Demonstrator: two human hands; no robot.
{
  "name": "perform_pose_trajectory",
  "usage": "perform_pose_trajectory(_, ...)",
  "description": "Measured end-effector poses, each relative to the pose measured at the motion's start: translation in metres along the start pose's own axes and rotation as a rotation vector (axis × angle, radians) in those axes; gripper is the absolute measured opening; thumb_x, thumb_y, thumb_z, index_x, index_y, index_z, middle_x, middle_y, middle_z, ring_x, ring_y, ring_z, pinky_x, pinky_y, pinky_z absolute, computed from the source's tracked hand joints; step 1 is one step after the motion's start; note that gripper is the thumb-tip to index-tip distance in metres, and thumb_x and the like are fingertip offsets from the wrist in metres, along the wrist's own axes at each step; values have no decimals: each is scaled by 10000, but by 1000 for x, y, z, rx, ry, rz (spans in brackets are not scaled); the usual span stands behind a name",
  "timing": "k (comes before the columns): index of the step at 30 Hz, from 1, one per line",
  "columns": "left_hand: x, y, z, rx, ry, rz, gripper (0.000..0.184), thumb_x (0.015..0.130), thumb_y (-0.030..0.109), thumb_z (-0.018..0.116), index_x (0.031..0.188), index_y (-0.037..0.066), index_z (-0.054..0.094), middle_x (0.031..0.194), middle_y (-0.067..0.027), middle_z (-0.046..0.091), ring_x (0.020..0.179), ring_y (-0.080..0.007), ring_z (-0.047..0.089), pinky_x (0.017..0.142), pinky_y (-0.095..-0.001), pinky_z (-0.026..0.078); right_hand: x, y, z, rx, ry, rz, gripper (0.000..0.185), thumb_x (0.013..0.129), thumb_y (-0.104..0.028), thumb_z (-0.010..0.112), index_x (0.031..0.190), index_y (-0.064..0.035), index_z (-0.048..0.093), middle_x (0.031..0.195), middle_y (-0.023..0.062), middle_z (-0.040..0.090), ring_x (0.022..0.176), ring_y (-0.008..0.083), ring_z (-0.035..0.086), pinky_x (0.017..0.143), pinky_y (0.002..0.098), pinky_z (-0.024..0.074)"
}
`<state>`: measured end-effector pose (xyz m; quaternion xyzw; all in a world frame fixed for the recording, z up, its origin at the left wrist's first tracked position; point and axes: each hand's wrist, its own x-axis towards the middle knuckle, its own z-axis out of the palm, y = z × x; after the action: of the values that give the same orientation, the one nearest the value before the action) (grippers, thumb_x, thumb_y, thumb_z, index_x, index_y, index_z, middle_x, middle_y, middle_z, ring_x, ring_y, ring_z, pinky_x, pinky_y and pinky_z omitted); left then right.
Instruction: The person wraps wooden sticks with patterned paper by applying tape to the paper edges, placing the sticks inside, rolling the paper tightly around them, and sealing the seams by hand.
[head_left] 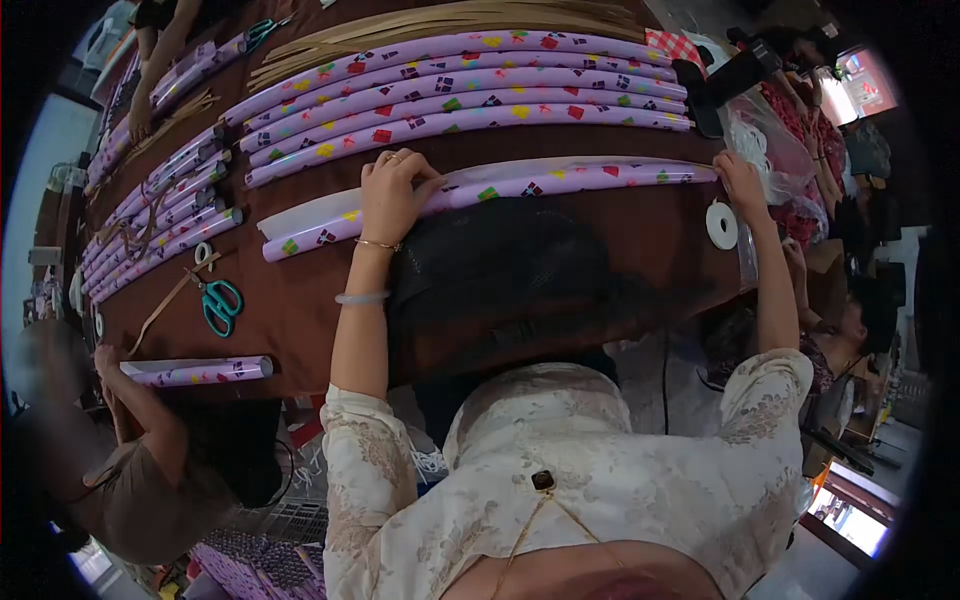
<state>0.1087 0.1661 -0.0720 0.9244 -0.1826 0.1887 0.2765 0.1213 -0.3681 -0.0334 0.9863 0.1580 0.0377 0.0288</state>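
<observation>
A long purple roll of printed wrapping paper (530,187) lies across the brown table, its white-backed edge partly loose along the far side. My left hand (397,190) pinches that loose edge left of the roll's middle, fingers pressed together. At the roll's right end, my right hand (738,180) has its fingers closed on the paper. A white tape roll (721,225) lies just below my right hand. Beyond the roll, several finished-looking purple rolls (470,95) lie side by side.
Teal scissors (221,305) and a brown strip (165,310) lie at the left, near more purple rolls (165,225). A co-worker's arm (150,420) reaches a short roll (200,372) at the near left. A black stand (705,100) is at the far right.
</observation>
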Motion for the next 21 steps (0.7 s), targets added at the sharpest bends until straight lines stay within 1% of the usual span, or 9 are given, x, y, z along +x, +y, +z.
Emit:
perform_pose_trajectory(3,0,1,2,-1,3,1,157,640,234,707,652,135,586,702,19,550,759,-196,533,660,-355,354,-6,8,-1,-152,17,-11,130,876,-143,427,959,-68,493,1004,72,500,910,277,494,774,370,349)
perform_pose_trajectory(5,0,-2,3,10,-2,-15,161,641,241,706,655,135,587,705,19,550,764,-197,534,658,-359,356,-5,6,-1,-172,173,-135,150,884,-132,417,986,-52,492,983,79,510,914,279,495,781,376,341)
perform_pose_trajectory(6,1,-4,3,14,-6,-4,163,641,248,706,659,137,587,709,19,550,772,-198,535,656,-362,358,1,-6,-5,-141,316,-125,158,890,-131,426,957,-18,514,917,92,536,862,282,520,734,374,370)
perform_pose_trajectory(8,0,-4,3,46,-3,11,163,643,257,702,668,145,587,715,20,549,792,-197,539,655,-364,361,23,-41,-18,14,388,-39,159,889,-121,447,915,-1,549,852,98,555,795,286,539,666,362,400)
perform_pose_trajectory(9,-1,-4,2,38,-13,13,145,663,243,693,682,140,593,723,12,544,793,-205,534,672,-362,362,34,-65,-23,186,433,-86,133,867,-105,495,892,-1,574,829,108,564,739,283,551,629,340,421)
perform_pose_trajectory(11,-1,-4,2,11,-3,17,140,680,234,687,696,131,593,734,8,544,799,-206,531,703,-359,361,52,-117,-29,545,355,-116,128,844,-101,542,929,-9,570,862,107,569,785,259,558,680,320,428)
perform_pose_trajectory(16,-2,-7,4,-6,26,16,146,644,232,689,678,145,576,728,36,564,796,-178,544,717,-339,359,98,-235,-27,699,198,-495,218,791,-116,611,984,-23,566,965,107,566,903,270,545,799,324,422)
perform_pose_trajectory(19,-2,-6,2,-35,5,11,119,683,215,684,708,137,598,741,21,559,808,-187,536,731,-348,357,122,-275,-5,743,153,-546,278,773,-142,640,1013,-28,558,983,108,555,920,252,547,812,313,424)
perform_pose_trajectory(21,-2,-6,2,-38,-17,0,109,681,207,682,713,143,599,744,22,566,814,-182,539,734,-349,356,132,-293,4,912,-66,-506,314,762,-150,655,1030,-26,549,978,105,545,901,222,546,805,307,429)
